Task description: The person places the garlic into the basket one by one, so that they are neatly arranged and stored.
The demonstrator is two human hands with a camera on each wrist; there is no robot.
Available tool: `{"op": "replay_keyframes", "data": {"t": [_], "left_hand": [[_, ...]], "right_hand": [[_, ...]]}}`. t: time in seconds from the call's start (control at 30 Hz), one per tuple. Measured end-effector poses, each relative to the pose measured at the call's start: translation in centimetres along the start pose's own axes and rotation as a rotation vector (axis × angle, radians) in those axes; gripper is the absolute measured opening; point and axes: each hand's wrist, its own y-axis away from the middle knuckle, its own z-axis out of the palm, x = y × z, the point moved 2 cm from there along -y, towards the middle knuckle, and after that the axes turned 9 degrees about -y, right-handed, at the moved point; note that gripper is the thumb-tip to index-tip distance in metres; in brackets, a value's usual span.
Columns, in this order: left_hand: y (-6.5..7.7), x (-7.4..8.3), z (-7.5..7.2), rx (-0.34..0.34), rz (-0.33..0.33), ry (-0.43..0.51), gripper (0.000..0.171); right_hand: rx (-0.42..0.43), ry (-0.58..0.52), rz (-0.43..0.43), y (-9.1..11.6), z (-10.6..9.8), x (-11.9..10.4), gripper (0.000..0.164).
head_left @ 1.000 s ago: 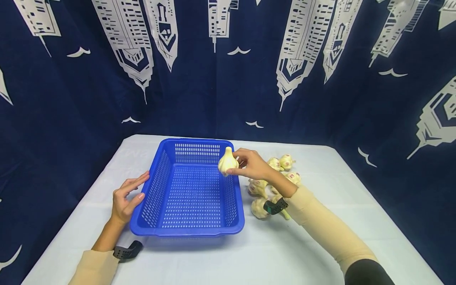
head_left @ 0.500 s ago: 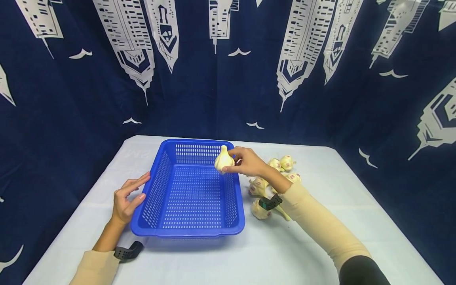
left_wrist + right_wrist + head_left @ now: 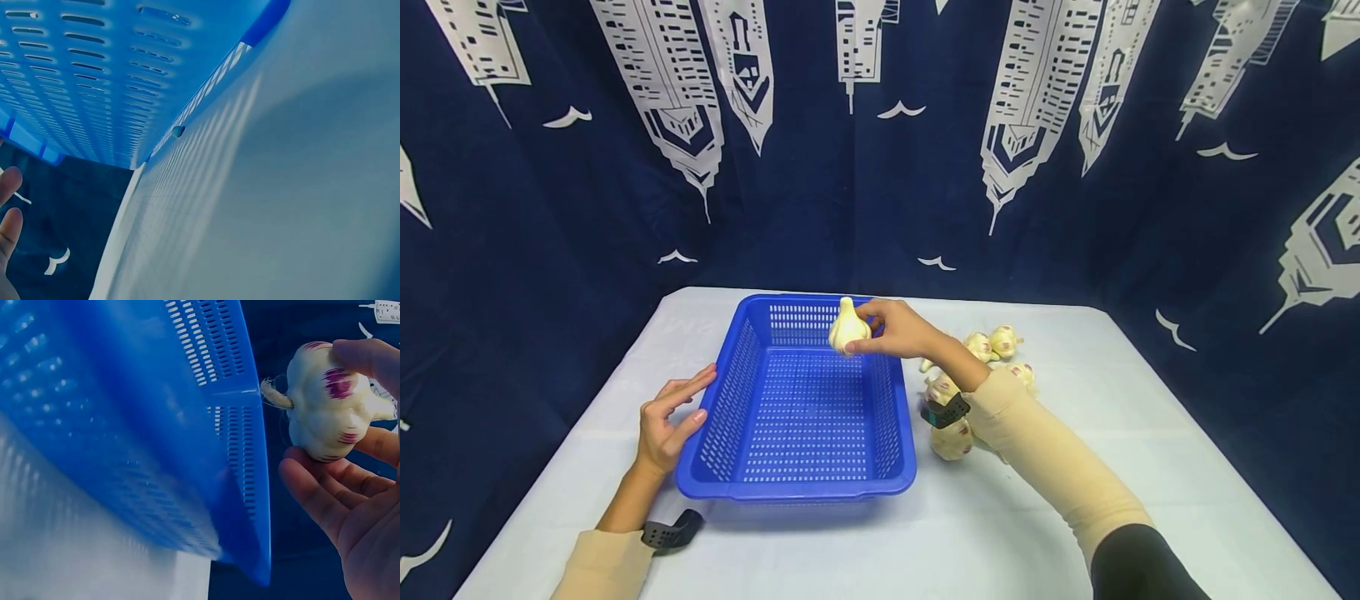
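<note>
Held between thumb and fingers of my right hand (image 3: 895, 327) is a garlic bulb (image 3: 848, 327), its stem upward, over the far right part of a blue plastic basket (image 3: 797, 490). Purple streaks and a tuft of roots show on the bulb (image 3: 328, 403) in the right wrist view. My left hand (image 3: 664, 421) rests against the basket's left rim with fingers extended. Only two fingertips (image 3: 10, 228) of it show in the left wrist view, beside the slotted basket wall (image 3: 81, 69). The basket has nothing inside it.
Several more garlic bulbs (image 3: 952, 440) lie to the right of the basket, partly hidden by the right forearm. They rest on a white-covered table (image 3: 820, 554). Behind it hangs a dark blue curtain (image 3: 850, 200) with white building prints.
My right hand has carried the garlic bulb leftward and slightly away, from the basket's right rim to over its inside. The left hand has stayed at the rim.
</note>
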Motion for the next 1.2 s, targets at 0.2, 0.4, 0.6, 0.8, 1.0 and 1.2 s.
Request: {"op": "replay_keyframes", "data": {"t": [0.2, 0.4, 0.6, 0.8, 1.0, 1.2], "left_hand": [[0.0, 0.0, -0.1, -0.002, -0.008, -0.005, 0.05], [0.3, -0.2, -0.2, -0.001, -0.009, 0.003, 0.05], [0.3, -0.2, -0.2, -0.009, 0.002, 0.003, 0.05], [0.0, -0.1, -0.2, -0.021, -0.006, -0.007, 0.05], [0.0, -0.1, -0.3, -0.016, 0.005, -0.004, 0.051], [0.0, -0.2, -0.1, -0.026, 0.004, 0.01, 0.051]], "right_hand": [[-0.035, 0.017, -0.019, -1.3, 0.5, -0.5, 0.032], [-0.052, 0.003, 0.014, -2.9, 1.1, -0.9, 0.031], [-0.043, 0.018, 0.043, -4.2, 1.9, -1.1, 0.028], [-0.038, 0.048, 0.074, -5.3, 2.7, -1.3, 0.031], [-0.042, 0.036, 0.095, -6.6, 4.0, -1.4, 0.033], [-0.053, 0.061, 0.144, -7.5, 5.3, -1.1, 0.034]]}}
